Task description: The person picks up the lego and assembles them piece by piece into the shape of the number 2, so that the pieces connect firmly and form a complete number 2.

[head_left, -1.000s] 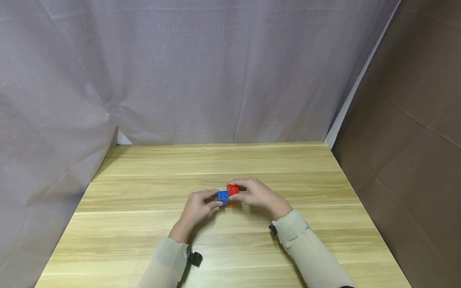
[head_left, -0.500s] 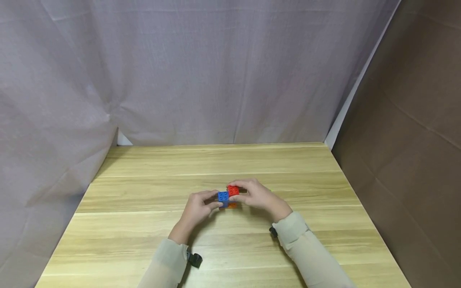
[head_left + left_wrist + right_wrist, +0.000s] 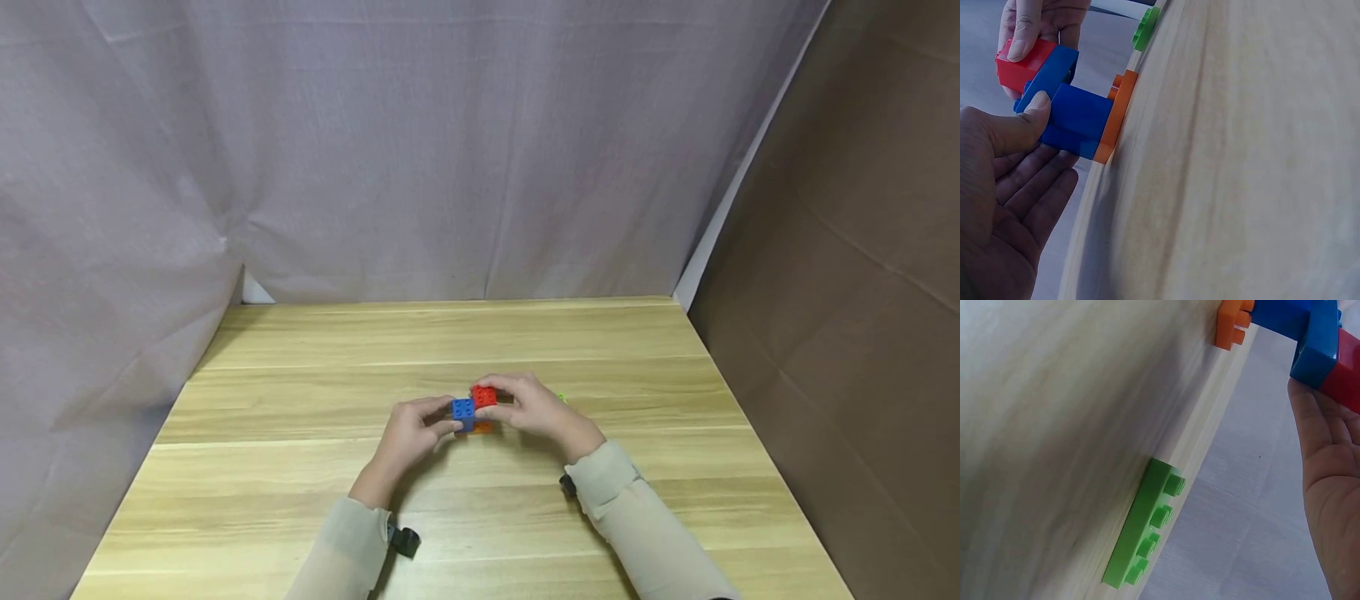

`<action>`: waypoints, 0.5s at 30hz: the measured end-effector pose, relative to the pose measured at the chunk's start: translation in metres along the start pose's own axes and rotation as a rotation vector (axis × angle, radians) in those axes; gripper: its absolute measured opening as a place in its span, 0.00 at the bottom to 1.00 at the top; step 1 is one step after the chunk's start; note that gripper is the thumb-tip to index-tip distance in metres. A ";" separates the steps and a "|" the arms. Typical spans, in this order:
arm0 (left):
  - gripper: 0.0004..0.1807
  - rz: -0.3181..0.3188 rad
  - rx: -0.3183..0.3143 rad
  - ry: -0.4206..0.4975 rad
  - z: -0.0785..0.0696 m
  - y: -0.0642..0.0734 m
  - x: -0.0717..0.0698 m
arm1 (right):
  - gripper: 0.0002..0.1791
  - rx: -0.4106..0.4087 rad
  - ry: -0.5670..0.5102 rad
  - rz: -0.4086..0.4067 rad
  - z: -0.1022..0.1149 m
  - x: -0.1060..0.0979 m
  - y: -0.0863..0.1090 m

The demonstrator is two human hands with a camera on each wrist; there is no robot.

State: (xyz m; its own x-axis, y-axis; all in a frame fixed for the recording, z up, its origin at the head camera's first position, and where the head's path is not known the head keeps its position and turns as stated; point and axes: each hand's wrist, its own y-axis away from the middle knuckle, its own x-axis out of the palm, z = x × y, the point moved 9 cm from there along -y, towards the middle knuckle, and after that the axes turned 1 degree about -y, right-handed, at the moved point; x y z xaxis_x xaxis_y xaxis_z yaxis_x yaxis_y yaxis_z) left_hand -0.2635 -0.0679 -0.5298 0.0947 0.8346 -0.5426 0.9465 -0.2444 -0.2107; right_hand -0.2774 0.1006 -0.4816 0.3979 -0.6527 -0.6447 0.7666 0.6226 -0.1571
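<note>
An orange toy building brick (image 3: 1121, 103) lies flat on the table with a blue block (image 3: 1082, 112) standing on it. A flatter blue brick (image 3: 1057, 65) sits above that block and sticks out sideways over the orange one. On its overhanging end is a red brick (image 3: 484, 395), studs up. My right hand (image 3: 536, 408) pinches the red brick between thumb and fingers. With thumb and fingertips my left hand (image 3: 408, 429) holds the blue bricks from the other side. In the right wrist view, right fingertips reach the flatter blue brick's underside (image 3: 1310, 365).
A long green brick (image 3: 1141, 531) with a row of studs lies on the wooden table (image 3: 300, 517), mostly hidden behind the right hand in the head view. Grey cloth (image 3: 375, 150) hangs behind the table, and a brown panel (image 3: 847, 333) stands along its right side.
Both hands keep their holds on the bricks, nearly still. A bit of the green brick now shows past the right wrist in the head view.
</note>
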 end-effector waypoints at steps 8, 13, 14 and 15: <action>0.25 0.007 -0.012 -0.001 0.000 0.000 0.001 | 0.19 0.003 -0.012 -0.013 -0.003 0.000 0.000; 0.25 0.012 -0.029 0.007 0.002 0.000 0.002 | 0.18 0.040 -0.035 -0.004 -0.005 0.001 0.000; 0.26 0.011 -0.030 0.008 0.003 0.000 0.002 | 0.18 0.043 -0.039 -0.003 -0.005 0.000 0.000; 0.25 0.011 -0.031 0.009 0.003 0.000 0.001 | 0.18 0.044 -0.045 -0.003 -0.004 0.000 0.000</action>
State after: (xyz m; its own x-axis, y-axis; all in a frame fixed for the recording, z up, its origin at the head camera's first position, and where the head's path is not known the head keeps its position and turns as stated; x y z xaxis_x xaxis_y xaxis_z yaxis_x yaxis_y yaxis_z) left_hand -0.2639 -0.0680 -0.5329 0.1073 0.8364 -0.5376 0.9546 -0.2379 -0.1796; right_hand -0.2796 0.1023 -0.4850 0.4171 -0.6736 -0.6102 0.7886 0.6020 -0.1254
